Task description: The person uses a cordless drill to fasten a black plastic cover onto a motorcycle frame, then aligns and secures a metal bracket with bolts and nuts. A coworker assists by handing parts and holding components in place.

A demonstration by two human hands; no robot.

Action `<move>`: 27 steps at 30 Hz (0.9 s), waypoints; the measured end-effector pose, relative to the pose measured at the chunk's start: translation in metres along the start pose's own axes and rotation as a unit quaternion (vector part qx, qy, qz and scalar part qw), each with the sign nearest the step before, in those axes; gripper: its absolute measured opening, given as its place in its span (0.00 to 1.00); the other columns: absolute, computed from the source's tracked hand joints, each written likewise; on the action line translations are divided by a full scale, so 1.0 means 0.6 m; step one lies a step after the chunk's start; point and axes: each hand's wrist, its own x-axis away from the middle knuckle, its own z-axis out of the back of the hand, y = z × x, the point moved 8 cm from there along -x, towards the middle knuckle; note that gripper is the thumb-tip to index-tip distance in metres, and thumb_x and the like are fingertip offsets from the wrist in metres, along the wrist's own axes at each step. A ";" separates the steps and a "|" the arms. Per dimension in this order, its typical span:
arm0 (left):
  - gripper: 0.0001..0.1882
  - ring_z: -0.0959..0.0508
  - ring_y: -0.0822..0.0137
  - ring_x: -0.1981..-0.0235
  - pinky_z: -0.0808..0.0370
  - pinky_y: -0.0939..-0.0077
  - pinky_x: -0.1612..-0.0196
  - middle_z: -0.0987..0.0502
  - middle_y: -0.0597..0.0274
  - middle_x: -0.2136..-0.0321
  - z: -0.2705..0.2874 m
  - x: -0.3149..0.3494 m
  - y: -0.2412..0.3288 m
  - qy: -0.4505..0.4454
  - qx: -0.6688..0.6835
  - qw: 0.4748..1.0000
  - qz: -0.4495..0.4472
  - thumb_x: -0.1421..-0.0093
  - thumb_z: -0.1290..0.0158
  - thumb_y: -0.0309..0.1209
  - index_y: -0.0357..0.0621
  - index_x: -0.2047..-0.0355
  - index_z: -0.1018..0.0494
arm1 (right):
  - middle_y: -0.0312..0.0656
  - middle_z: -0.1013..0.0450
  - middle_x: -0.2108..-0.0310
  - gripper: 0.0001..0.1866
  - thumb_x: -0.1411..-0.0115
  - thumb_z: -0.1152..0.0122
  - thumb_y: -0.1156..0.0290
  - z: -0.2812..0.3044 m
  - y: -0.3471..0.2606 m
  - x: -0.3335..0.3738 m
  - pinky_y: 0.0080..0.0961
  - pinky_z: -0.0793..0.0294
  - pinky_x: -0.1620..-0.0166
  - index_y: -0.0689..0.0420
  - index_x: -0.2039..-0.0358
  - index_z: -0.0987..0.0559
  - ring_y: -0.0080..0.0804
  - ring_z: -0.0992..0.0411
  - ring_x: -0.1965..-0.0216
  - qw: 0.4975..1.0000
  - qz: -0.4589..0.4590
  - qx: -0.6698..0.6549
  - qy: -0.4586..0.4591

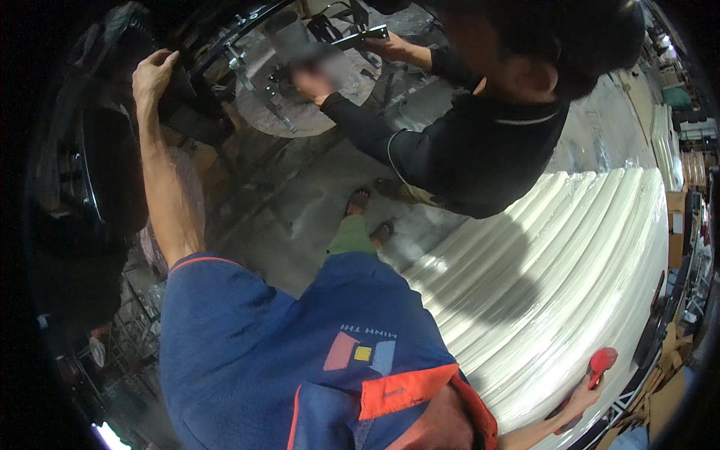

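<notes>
My left arm reaches up and forward, and my left hand [154, 75] has its fingers bent closed at the upper edge of a dark, flat-sided object [184, 97]; shadow hides exactly what they grip. Out to the lower right, my right hand [583, 397] is closed around a red hand tool [602, 364] with a rounded upper end. More dark red shows below that hand. The tool is over a stack of long, pale, ribbed pieces [555, 255] under shiny clear wrap. Its exact kind is too small to tell.
Ahead, a co-worker in a dark top [480, 150] bends over a round, pale grey surface [300, 112], holding a black metal bar [364, 37] in one hand. Grey floor [300, 210] lies between us. Cardboard pieces [667, 397] are piled at the far right.
</notes>
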 end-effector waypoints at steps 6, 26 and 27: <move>0.25 0.20 0.55 0.48 0.25 0.60 0.46 0.17 0.61 0.53 -0.021 -0.004 -0.022 0.009 0.022 1.000 -0.018 0.43 0.43 0.58 0.61 0.53 0.17 | 0.53 0.24 0.53 0.23 0.45 0.41 0.70 0.016 -0.097 0.020 0.47 0.30 0.45 0.64 0.48 0.23 0.55 0.27 0.50 0.960 0.039 0.189 0.202; 0.23 0.19 0.56 0.49 0.25 0.62 0.45 0.17 0.60 0.54 -0.009 0.008 -0.007 0.016 0.042 0.998 0.051 0.44 0.40 0.54 0.57 0.53 0.17 | 0.52 0.25 0.48 0.26 0.40 0.42 0.66 0.009 -0.084 0.022 0.47 0.29 0.48 0.59 0.41 0.28 0.55 0.27 0.50 0.964 -0.016 0.188 0.185; 0.23 0.19 0.56 0.49 0.25 0.62 0.45 0.17 0.60 0.54 -0.006 0.008 -0.004 0.022 0.045 0.998 0.049 0.44 0.40 0.54 0.57 0.53 0.17 | 0.52 0.25 0.48 0.26 0.40 0.42 0.66 0.005 -0.081 0.021 0.47 0.29 0.48 0.59 0.41 0.28 0.55 0.27 0.50 0.965 -0.011 0.193 0.177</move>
